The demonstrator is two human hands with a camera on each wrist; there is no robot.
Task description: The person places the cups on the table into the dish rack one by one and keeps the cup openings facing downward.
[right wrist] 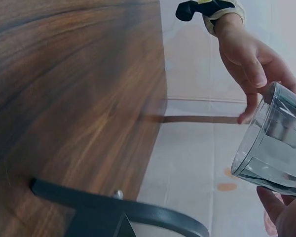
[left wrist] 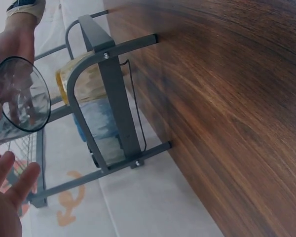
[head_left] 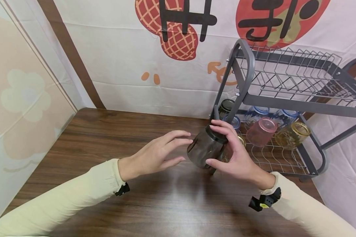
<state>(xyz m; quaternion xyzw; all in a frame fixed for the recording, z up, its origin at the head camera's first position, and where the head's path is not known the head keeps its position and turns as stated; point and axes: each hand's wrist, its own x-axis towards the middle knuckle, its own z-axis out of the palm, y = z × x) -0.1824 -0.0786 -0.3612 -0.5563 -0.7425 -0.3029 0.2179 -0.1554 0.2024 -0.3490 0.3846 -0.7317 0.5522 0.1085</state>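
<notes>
A smoky grey see-through glass point(head_left: 206, 149) is held tilted above the table, in front of the rack's left end. My right hand point(head_left: 238, 158) grips it from the right, fingers over the dark end and thumb lower down its side. Left of it, my left hand point(head_left: 157, 153) has its fingers spread, fingertips right by the glass wall. In the right wrist view the glass's round open rim point(right wrist: 254, 133) faces the left hand point(right wrist: 249, 61). From the left wrist view, the glass point(left wrist: 22, 94) overlaps the rack, with left fingers point(left wrist: 22, 185) close beneath it.
A grey two-tier dish rack point(head_left: 287, 105) stands on the wooden table point(head_left: 121, 131) at the right. Its lower tier holds a pink glass point(head_left: 261, 133), an amber glass point(head_left: 292, 135), blue glasses and a dark glass point(head_left: 226, 106). A printed cloth point(head_left: 115, 65) hangs behind.
</notes>
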